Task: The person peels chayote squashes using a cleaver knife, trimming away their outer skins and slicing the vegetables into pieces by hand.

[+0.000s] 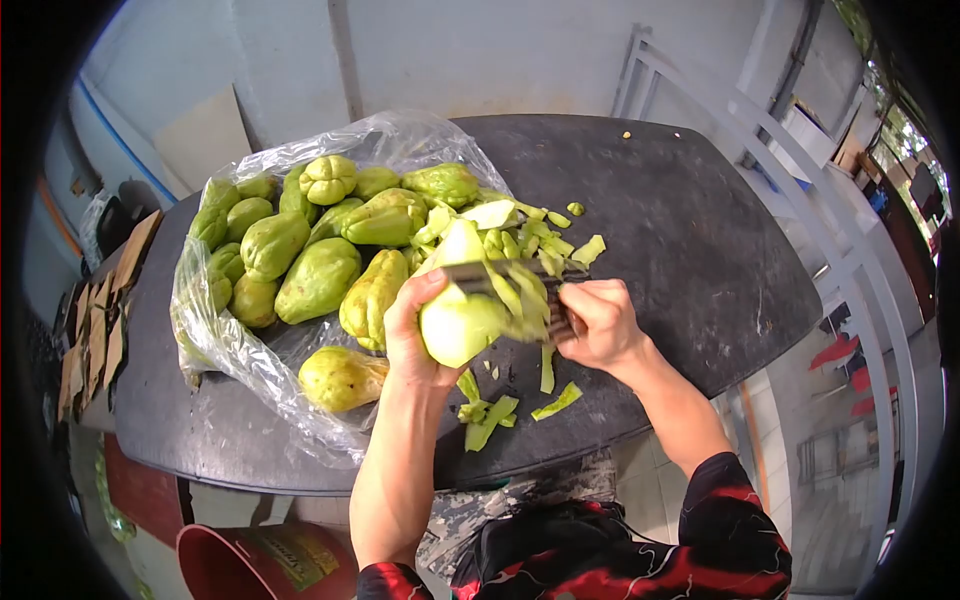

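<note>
My left hand [412, 330] is closed around a pale green, largely peeled chayote [460, 325], its thumb on the upper side. Closed on a dark knife [480, 277], my right hand [600, 322] is just to the right of the fruit. Motion smears the blade and the strips of peel by it, and the fingers hide the handle. Green peelings [490, 422] lie on the table below the hands, with more peelings [560, 245] beyond them. An unpeeled chayote [342, 378] rests left of my left wrist.
Several whole chayotes [318, 280] lie on an opened clear plastic bag [300, 425] on the dark table [660, 200]. A red bucket [215, 565] stands below the front edge. Grey metal railing [800, 165] runs along the right; cardboard pieces [95, 335] are at the left.
</note>
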The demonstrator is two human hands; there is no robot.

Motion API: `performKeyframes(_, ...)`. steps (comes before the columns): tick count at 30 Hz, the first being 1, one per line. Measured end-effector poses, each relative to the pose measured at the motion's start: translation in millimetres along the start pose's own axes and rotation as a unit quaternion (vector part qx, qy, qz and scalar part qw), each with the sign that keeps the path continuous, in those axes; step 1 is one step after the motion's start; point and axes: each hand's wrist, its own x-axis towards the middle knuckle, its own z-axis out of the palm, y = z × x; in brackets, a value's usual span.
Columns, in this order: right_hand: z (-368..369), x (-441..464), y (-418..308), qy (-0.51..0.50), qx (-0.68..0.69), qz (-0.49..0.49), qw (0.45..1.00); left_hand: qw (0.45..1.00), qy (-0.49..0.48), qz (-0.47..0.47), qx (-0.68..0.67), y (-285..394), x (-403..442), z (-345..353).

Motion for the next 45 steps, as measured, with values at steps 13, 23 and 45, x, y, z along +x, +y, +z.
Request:
performKeyframes(13,4,2,19,-0.028,0.003,0.192,0.981,0.984,0.009,-0.017,-0.178,-4,14,-8)
performKeyframes(23,4,-1,24,0.029,-0.115,0.135,0.984,0.98,-0.091,0.004,-0.178,0,13,-17)
performKeyframes(45,7,6,-12,0.033,-0.013,-0.142,0.989,0.987,-0.029,0.025,-0.155,-11,8,-7)
